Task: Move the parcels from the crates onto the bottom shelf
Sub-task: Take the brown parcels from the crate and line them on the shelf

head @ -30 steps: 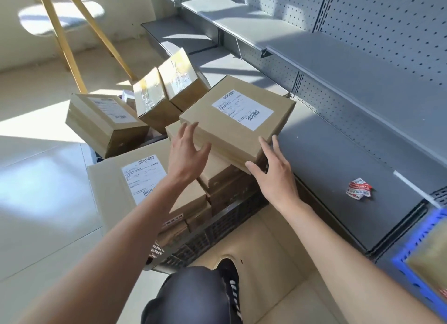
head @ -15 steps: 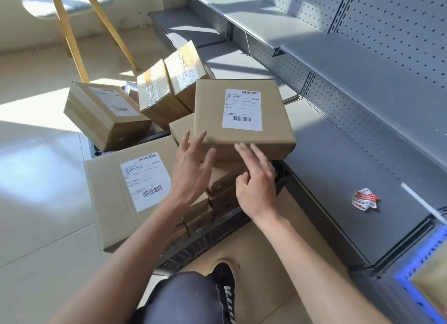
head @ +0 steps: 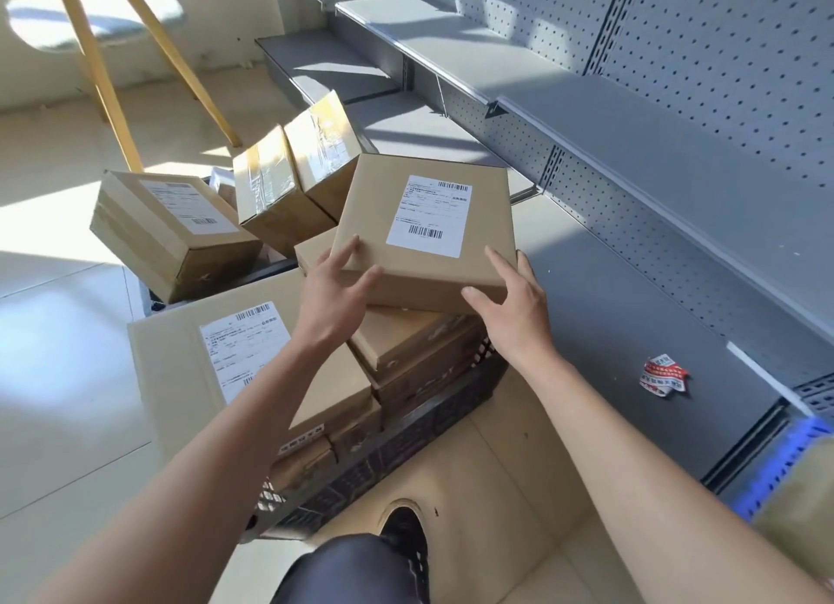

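- Sunlit pale floor tiles (head: 58, 333) run out toward 9 o'clock; grey shelving with a pegboard back (head: 722, 84) climbs from 3 to 12 o'clock.
- At centre, the flat parcel (head: 428, 238) with its white label is held over the heap, its right edge close to the shelf.
- The left hand (head: 336, 294) grips its near-left corner, thumb on top, fingers tucked underneath.
- The right hand (head: 514, 308) clasps the near-right corner, thumb along the front side, fingers spread over the top and edge.
- The bottom shelf (head: 632, 314), at 3 o'clock, shows no parcels; only a crumpled red-and-white sticker (head: 663, 374) lies on it.
- The dark crate (head: 397, 441) at 6 o'clock is still packed: a large labelled box (head: 216, 369), stacked flat ones, and at 10 to 11 o'clock a tilted box (head: 171, 229) and two taped boxes (head: 293, 179).
- A blue crate (head: 780, 463) sits at 4 o'clock, its load blurred.
- My reading: this looks like an early parcel, and nearly all the work remains.
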Motion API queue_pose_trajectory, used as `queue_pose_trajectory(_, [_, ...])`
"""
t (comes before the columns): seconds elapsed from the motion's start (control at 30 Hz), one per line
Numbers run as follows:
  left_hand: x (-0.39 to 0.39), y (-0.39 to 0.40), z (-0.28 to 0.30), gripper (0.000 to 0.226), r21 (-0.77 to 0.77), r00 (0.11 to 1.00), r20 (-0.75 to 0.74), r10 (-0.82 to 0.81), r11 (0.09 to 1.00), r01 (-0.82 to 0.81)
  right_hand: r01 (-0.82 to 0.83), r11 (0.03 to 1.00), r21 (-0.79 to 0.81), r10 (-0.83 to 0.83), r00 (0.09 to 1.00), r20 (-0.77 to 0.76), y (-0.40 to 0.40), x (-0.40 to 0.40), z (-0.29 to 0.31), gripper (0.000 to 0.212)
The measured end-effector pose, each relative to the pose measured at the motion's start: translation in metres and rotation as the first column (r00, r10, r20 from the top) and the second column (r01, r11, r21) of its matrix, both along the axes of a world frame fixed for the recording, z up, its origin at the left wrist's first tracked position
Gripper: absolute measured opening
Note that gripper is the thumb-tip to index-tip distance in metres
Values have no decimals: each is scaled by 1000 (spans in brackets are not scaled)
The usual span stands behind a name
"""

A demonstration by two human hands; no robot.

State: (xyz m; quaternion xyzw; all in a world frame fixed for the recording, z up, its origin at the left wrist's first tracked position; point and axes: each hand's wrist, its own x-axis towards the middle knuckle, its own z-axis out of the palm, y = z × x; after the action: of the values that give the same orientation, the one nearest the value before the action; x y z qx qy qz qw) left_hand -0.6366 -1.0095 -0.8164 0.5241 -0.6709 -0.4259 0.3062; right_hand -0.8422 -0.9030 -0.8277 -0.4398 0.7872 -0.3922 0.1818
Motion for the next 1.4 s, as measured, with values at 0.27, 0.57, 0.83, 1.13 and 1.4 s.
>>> queue_pose_trajectory(0.27, [-2,23,18,57,-46,1000,1,24,999,-24,41,998,-41,-41,999,-1,22,3,11,62])
queue_pose_trajectory(0.57, [-16,98,87,53,-161,999,-26,-46,986,41,131,983,-126,-134,991,-15,114,-4,75,62])
queue_pose_trajectory(0.83, [-56,206,124,49,-246,970,-55,-237,945,217,285,945,-160,-292,956,-26,255,-23,123,64])
queue_pose_trajectory(1.13, [-129,335,150,52,-276,880,0,-474,846,456,484,852,-199,-502,864,-49,425,-55,147,62])
queue_pose_trajectory(1.4, [-204,441,133,52,-233,721,37,-692,696,679,677,722,-146,-687,726,-29,562,-77,138,62])
